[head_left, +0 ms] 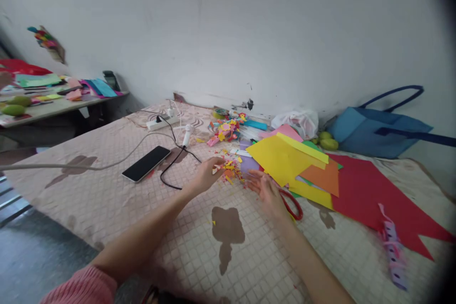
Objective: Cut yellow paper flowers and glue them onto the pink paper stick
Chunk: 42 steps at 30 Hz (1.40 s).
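A pile of small paper scraps (231,167), mostly yellow, orange and pink, lies on the patterned tablecloth (192,242). At its left edge is my left hand (206,175), fingers curved towards the scraps with a gap at the thumb. My right hand (268,194) is on the pile's other side, palm turned inward and fingers apart. Neither hand visibly grips anything. Beside my right hand are red-handled scissors (298,205), their blades hidden. Sheets of yellow paper (278,159), orange paper (323,175) and red paper (366,190) overlap to the right.
A phone (147,164) and a white power strip (162,123) with trailing cables lie on the left. Behind the scraps is a heap of paper cutouts (228,130). A blue bag (377,130) leans by the wall; a purple rolled item (394,251) lies front right.
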Each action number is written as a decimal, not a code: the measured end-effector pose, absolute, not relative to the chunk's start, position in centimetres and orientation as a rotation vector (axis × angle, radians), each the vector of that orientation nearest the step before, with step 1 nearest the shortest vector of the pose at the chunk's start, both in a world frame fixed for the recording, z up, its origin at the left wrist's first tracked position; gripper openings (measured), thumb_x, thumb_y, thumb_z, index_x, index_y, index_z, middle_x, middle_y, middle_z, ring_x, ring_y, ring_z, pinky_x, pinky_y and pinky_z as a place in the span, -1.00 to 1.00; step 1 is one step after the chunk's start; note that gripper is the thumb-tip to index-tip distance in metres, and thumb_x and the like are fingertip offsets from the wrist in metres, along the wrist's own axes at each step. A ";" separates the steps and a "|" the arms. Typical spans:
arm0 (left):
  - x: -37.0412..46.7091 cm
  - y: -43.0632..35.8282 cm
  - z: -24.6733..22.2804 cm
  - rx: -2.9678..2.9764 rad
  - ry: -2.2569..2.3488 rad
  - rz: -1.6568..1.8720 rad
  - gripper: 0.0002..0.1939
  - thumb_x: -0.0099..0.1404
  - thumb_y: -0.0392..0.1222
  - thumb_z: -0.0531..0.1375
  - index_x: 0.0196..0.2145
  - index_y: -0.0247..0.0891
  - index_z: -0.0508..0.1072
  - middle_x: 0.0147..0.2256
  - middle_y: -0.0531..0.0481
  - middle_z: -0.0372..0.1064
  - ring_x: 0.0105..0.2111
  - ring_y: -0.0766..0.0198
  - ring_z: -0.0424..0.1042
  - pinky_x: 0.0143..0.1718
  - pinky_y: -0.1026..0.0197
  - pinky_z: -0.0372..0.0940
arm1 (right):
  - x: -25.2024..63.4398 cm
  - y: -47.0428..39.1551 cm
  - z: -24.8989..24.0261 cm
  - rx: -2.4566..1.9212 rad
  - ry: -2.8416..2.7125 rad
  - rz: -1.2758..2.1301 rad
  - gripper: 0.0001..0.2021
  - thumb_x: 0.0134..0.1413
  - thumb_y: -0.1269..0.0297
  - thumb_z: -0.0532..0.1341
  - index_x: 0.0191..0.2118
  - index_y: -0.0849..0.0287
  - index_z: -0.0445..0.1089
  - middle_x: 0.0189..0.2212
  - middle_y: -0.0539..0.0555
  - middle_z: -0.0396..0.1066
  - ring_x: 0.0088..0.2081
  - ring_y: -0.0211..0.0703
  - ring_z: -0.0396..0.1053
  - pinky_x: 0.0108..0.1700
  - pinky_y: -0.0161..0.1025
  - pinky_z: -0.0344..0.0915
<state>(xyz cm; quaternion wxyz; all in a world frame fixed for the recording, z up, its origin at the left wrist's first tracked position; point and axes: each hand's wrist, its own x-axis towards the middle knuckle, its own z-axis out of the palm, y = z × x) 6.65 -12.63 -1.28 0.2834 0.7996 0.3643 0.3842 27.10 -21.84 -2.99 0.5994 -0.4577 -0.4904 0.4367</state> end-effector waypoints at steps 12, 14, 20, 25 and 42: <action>8.9 -15.2 -2.1 2.221 0.779 0.846 -0.71 0.18 -0.01 0.22 -0.25 -0.28 0.43 -0.34 -0.04 0.42 -0.39 0.31 0.37 -0.40 0.28 0.26 | 26.1 -21.6 -2.4 -0.837 -0.856 1.216 -0.47 0.00 -0.27 0.04 -0.17 0.09 0.37 -0.05 0.18 0.42 0.04 0.01 0.34 0.10 0.05 0.21; 9.3 -15.3 -2.1 2.221 0.741 0.833 -0.68 0.13 -0.02 0.26 -0.23 -0.28 0.43 -0.34 -0.03 0.43 -0.38 0.30 0.37 -0.40 0.28 0.25 | 25.8 -21.8 -2.2 -0.835 -0.877 1.229 -0.46 0.01 -0.27 0.03 -0.17 0.08 0.37 -0.05 0.17 0.42 0.04 0.01 0.33 0.09 0.05 0.23; 9.4 -14.8 -1.9 2.283 0.566 0.818 -0.80 0.23 -0.08 0.18 -0.38 -0.29 0.45 -0.45 -0.01 0.40 -0.45 0.34 0.34 -0.40 0.30 0.21 | 25.5 -22.1 -2.1 -0.822 -0.893 1.287 -0.50 0.03 -0.25 0.03 -0.17 0.05 0.37 -0.01 0.15 0.39 0.07 0.02 0.31 0.03 0.03 0.30; 7.9 -14.0 -1.4 2.220 0.686 0.904 -0.73 0.29 -0.07 0.08 -0.43 -0.30 0.41 -0.52 0.01 0.36 -0.52 0.37 0.30 -0.45 0.33 0.17 | 26.6 -21.9 -2.1 -0.747 -0.769 1.387 -0.53 0.09 -0.21 -0.01 -0.19 0.06 0.38 -0.01 0.15 0.40 0.09 0.02 0.29 0.01 0.09 0.31; 8.4 -15.5 -2.7 2.210 0.570 0.980 -0.69 0.19 -0.03 0.22 -0.19 -0.27 0.44 -0.30 -0.07 0.41 -0.44 0.37 0.34 -0.47 0.33 0.22 | 25.6 -22.2 -1.8 -0.697 -0.784 1.317 -0.57 -0.05 -0.19 0.18 -0.26 0.09 0.43 -0.19 0.10 0.46 -0.08 -0.02 0.39 -0.13 -0.08 0.36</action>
